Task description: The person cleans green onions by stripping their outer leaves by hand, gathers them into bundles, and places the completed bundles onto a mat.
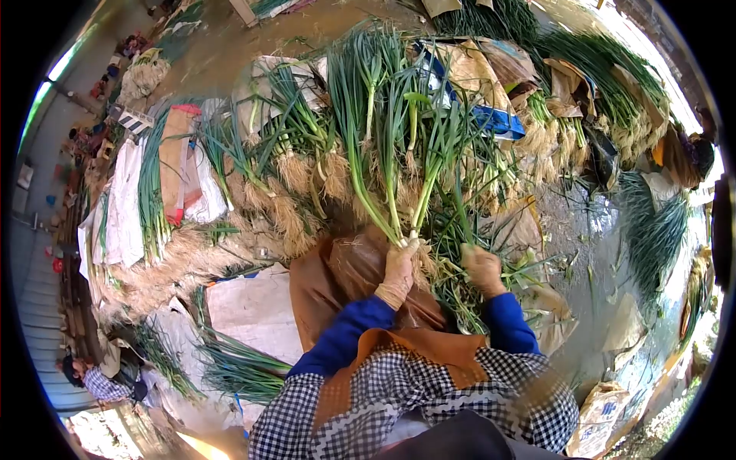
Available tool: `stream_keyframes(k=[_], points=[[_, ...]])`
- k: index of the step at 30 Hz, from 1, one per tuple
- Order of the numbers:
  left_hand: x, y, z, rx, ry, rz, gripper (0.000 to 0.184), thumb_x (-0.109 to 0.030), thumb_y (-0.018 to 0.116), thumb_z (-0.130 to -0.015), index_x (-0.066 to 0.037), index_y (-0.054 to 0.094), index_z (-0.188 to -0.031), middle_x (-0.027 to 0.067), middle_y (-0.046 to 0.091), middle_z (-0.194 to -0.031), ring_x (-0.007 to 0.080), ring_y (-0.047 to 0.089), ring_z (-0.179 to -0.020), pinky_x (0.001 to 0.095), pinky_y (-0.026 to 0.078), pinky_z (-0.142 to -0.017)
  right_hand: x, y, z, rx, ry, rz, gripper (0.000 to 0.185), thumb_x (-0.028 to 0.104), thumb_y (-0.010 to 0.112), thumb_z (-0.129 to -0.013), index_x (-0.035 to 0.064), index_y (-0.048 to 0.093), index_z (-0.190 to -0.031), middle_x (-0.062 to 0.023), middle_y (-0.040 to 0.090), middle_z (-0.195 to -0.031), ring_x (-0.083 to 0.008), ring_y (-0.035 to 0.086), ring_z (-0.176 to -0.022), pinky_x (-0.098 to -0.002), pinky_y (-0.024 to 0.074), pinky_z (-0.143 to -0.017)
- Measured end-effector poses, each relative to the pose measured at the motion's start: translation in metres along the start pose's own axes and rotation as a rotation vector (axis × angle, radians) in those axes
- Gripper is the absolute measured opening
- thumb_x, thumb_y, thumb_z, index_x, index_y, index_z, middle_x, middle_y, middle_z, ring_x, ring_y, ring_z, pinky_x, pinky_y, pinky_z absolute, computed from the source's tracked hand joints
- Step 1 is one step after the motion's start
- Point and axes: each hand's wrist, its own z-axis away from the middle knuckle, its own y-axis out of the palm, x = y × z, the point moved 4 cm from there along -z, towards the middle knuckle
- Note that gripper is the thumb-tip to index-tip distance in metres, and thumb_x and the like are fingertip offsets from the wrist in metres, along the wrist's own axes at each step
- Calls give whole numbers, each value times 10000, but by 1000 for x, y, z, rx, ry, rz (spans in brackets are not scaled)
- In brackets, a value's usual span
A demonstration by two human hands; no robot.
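At the edge of the brown apron [337, 276], our left hand [398, 270] is clamped round onion stalks [389, 172]; we cannot tell what our curled right hand [483, 271] grips. Rightward, wet floor [569, 234] stretches toward an onion pile [653, 238].

And here I am at the far controls, 2 arms reaching forward, both elbows bent! My left forearm [341, 331] slants up and inward to the left hand [397, 268], clenched firmly, thumb side near the top, right in front of my body. Over on the other side, my right forearm [509, 323] angles up and in, wrist a touch bent, the right hand [483, 270] curled with its knuckles up; its fingertips are hidden from me. The 2 hands sit near each other, apart, almost level!
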Motion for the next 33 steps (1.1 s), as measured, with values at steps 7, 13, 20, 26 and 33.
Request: stream_keyframes(k=[7, 13, 20, 26, 33], points=[[-61, 48, 44, 220, -289, 275, 120, -149, 506, -897, -45, 507, -957, 92, 589, -805, 128, 530, -563, 226, 459, -482, -18, 6, -57, 354, 129, -256, 522, 544, 350, -889, 108, 592, -1045, -72, 639, -826, -234, 614, -761, -304, 460, -654], [-66, 58, 53, 489, -390, 783, 185, -191, 468, -923, -37, 464, -1024, 67, 531, -831, 96, 467, -531, 184, 392, -446, 110, 70, -106, 343, 451, -1449, 581, 598, 370, -868, 74, 539, -1055, -33, 558, -764, -142, 513, -648, -291, 440, -471], [-46, 35, 42, 323, -302, 690, 189, -167, 461, -918, -30, 479, -1047, 65, 559, -829, 85, 453, -509, 176, 363, -403, 31, 123, -58, 353, 10, -962, 422, 398, 397, -934, 30, 582, -1025, -65, 590, -840, -165, 555, -756, -291, 461, -659], [-50, 35, 39, 443, -363, 762, 222, -180, 467, -920, -15, 474, -1068, 89, 576, -832, 105, 508, -539, 192, 398, -402, -115, 64, 9, 940, 264, 960, 531, 529, 437, -856, 111, 578, -1151, -82, 643, -969, -224, 616, -918, -363, 469, -766], [-55, 42, 42, 521, -366, 785, 209, -199, 458, -923, -15, 486, -1018, 95, 578, -809, 107, 487, -508, 199, 405, -416, 43, 68, -99, 412, 357, -1250, 510, 445, 348, -939, 66, 428, -1271, -71, 508, -1140, -116, 523, -839, -255, 437, -690]])
